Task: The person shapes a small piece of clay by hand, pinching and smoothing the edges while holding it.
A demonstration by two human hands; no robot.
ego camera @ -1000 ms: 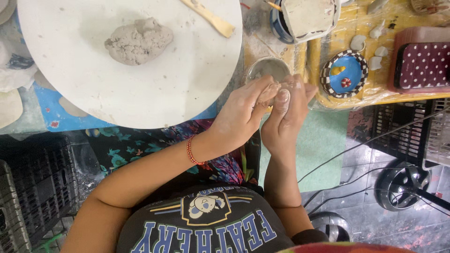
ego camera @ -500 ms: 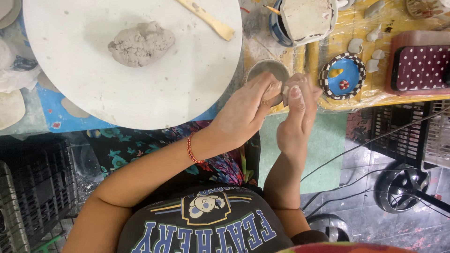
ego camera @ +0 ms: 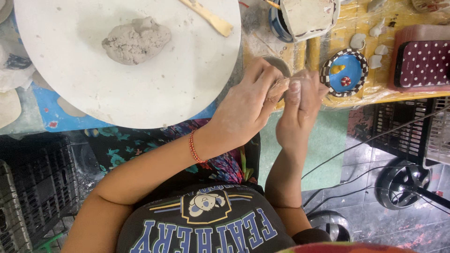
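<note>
Nearest the camera, a dark printed shirt [ego camera: 206, 225] and two bare forearms are seen, a red thread bracelet [ego camera: 195, 146] being worn on the left wrist. Just beyond, the left hand [ego camera: 246, 110] and the right hand [ego camera: 300, 110] are pressed together at the table edge, and a small piece of pale clay [ego camera: 280, 87] is pinched between their fingertips; both hands are closed on it. Compared with a second ago, the hands have been carried slightly away from the body and toward the table, and the right hand's fingers have been straightened over the piece, so the pressing and shaping of the clay is judged to be under way, not finished. Partly hidden behind the hands, a small round bowl [ego camera: 280, 62] is set on the table; its contents cannot be told. To the right, a small blue dish with a checkered rim [ego camera: 345, 72] is seen, with a yellow bit and a red-and-white bit lying in it. Further left, a large white round board [ego camera: 187, 89] is laid out, on which a rough lump of grey clay [ego camera: 136, 41] rests well apart from the hands, with a wooden modelling tool [ego camera: 208, 18] near its far edge. Farthest off, a blue-rimmed container [ego camera: 276, 21] holding a pale slab is seen, beside a red box with a dotted lid [ego camera: 422, 61].
</note>
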